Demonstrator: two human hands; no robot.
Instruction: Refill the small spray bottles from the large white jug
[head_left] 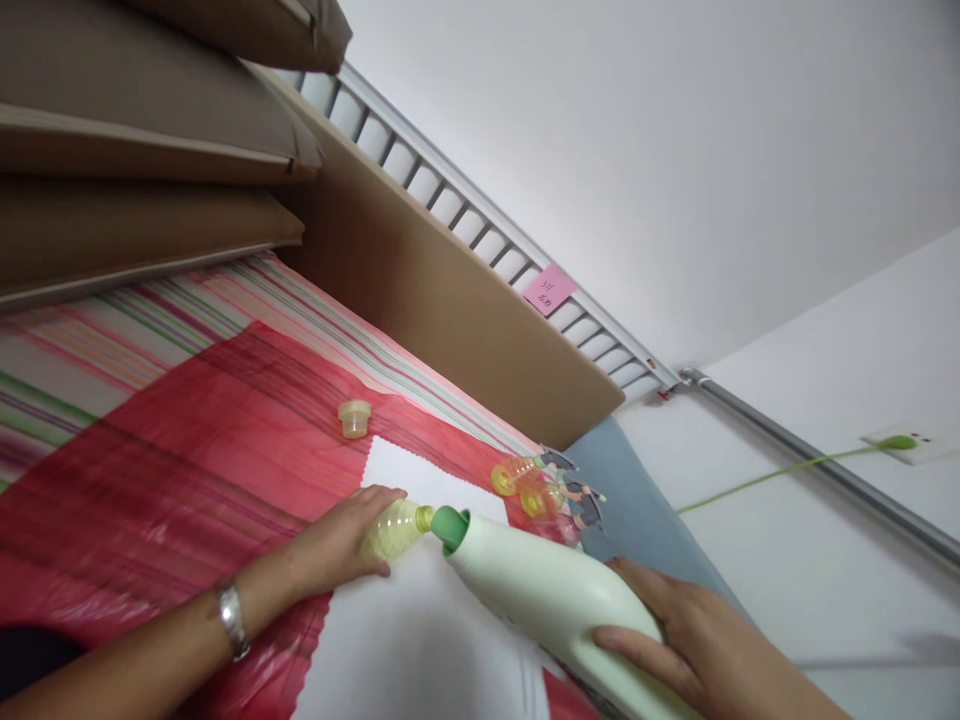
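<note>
My left hand point(367, 535) is wrapped round a small clear yellowish plastic bottle point(396, 530), tilted with its yellow neck to the right. In my right hand point(675, 630) is a large pale green bottle point(555, 590), tipped so that its green spout point(450, 526) meets or nearly meets the small bottle's mouth. Whether liquid is flowing between them I cannot tell. Both bottles are over a white sheet point(427, 640) with a scalloped edge. Beyond it, a small translucent cap-like cup point(355, 418) stands on red plastic film point(247, 430).
Several small clear bottles with yellow parts point(517, 475) lie at the sheet's far right, beside grey cut-out shapes point(581, 495). Brown cushions point(150, 130) are stacked at upper left. A tan board point(450, 300) and a white rail point(450, 205) with a pink note point(550, 289) border the striped cloth point(97, 340).
</note>
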